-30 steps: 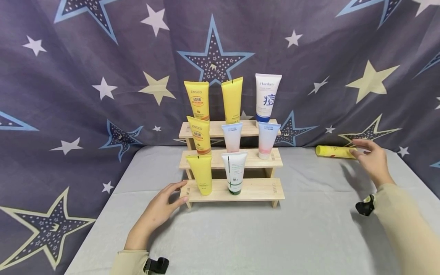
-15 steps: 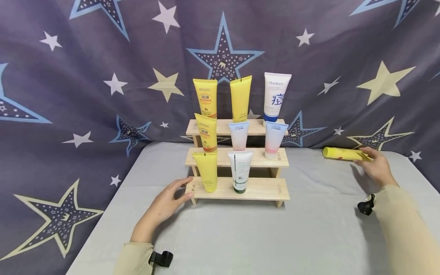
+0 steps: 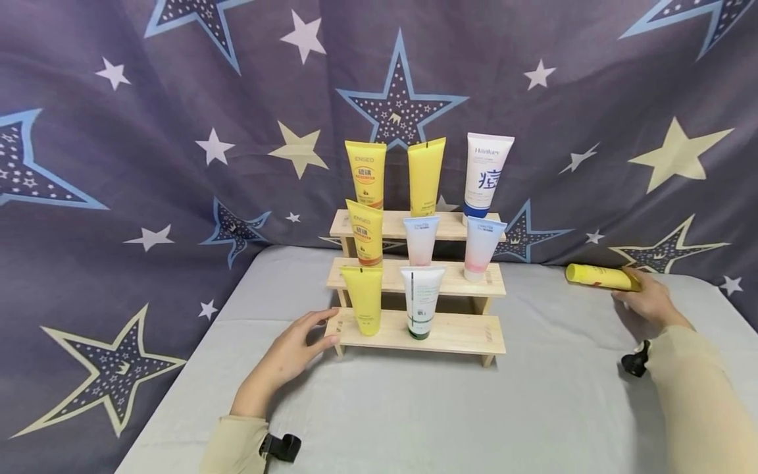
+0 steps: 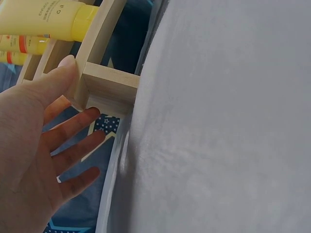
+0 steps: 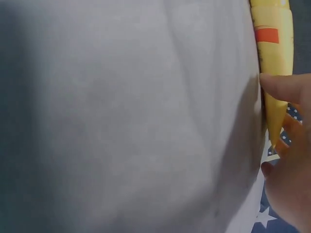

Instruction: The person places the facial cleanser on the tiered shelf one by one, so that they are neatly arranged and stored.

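Observation:
A three-tier wooden stand (image 3: 462,329) holds upright squeeze tubes. My left hand (image 3: 290,352) grips the left end of its lowest board, thumb in front and index finger behind. Nearest that hand is a plain yellow tube (image 3: 364,299), with a white and green tube (image 3: 422,299) to its right. At the far right, a yellow squeeze tube (image 3: 598,276) lies on its side, cap end pointing left. My right hand (image 3: 648,299) pinches its flat end; in the right wrist view the thumb (image 5: 282,87) lies across the tube and other fingers show behind it.
Two pale blue-pink tubes (image 3: 482,247) and a yellow tube (image 3: 366,234) stand on the middle tier. On the top tier are two yellow tubes (image 3: 425,174) and a white and blue tube (image 3: 487,174). A star-patterned curtain (image 3: 260,85) hangs behind the grey cloth-covered table (image 3: 414,415).
My right hand has lowered over the lying yellow tube's end and taken hold of it. The head view has shifted, so everything sits further right. My left hand stays at the stand.

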Demonstrator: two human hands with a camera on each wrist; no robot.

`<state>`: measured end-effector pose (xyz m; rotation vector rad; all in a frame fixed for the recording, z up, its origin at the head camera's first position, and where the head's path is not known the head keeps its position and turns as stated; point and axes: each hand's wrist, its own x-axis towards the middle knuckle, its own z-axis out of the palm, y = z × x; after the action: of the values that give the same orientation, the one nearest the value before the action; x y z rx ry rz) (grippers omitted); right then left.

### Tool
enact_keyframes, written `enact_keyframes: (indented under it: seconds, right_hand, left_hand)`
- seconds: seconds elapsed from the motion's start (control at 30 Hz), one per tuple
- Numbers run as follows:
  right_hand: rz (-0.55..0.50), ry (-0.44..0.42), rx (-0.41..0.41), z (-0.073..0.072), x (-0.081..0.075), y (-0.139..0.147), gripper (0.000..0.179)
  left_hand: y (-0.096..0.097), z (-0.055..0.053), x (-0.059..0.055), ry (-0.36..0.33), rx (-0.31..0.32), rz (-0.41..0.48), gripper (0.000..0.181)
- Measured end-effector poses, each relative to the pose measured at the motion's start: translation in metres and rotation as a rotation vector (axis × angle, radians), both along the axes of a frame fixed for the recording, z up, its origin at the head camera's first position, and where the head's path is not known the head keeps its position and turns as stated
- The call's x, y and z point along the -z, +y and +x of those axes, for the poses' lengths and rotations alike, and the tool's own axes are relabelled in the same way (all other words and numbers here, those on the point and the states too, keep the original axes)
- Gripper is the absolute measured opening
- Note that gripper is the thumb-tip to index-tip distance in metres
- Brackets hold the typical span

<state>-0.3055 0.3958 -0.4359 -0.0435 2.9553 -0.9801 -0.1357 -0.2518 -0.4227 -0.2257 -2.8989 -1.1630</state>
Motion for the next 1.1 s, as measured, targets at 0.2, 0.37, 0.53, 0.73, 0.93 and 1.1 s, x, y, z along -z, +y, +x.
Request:
enact_keyframes:
  seconds: [0.2, 0.37, 0.53, 0.73, 0.93, 1.1]
  right_hand:
    - [0.022, 0.109, -0.013, 0.003, 0.01, 0.0, 0.052]
    - [0.047, 0.184, -0.045, 0.005, 0.012, 0.001, 0.041]
    - [0.082, 0.156, -0.047, 0.009, 0.008, -0.001, 0.04]
    - [0.139, 0.145, -0.086, 0.014, -0.001, -0.004, 0.047]
    - [0.167, 0.165, -0.086, 0.029, -0.006, -0.006, 0.051]
    - [0.169, 0.251, -0.033, 0.045, -0.009, -0.01, 0.045]
  left_hand:
    - [0.001, 0.001, -0.001, -0.006, 0.001, -0.008, 0.063]
    - [0.002, 0.002, -0.003, 0.002, 0.003, -0.019, 0.061]
    - [0.002, 0.001, -0.002, 0.0, 0.005, -0.02, 0.062]
    - [0.001, 0.001, -0.001, 0.008, 0.002, -0.018, 0.061]
    - [0.001, 0.0, 0.0, 0.007, 0.005, -0.016, 0.061]
    - [0.002, 0.0, 0.0, 0.0, 0.006, -0.012, 0.06]
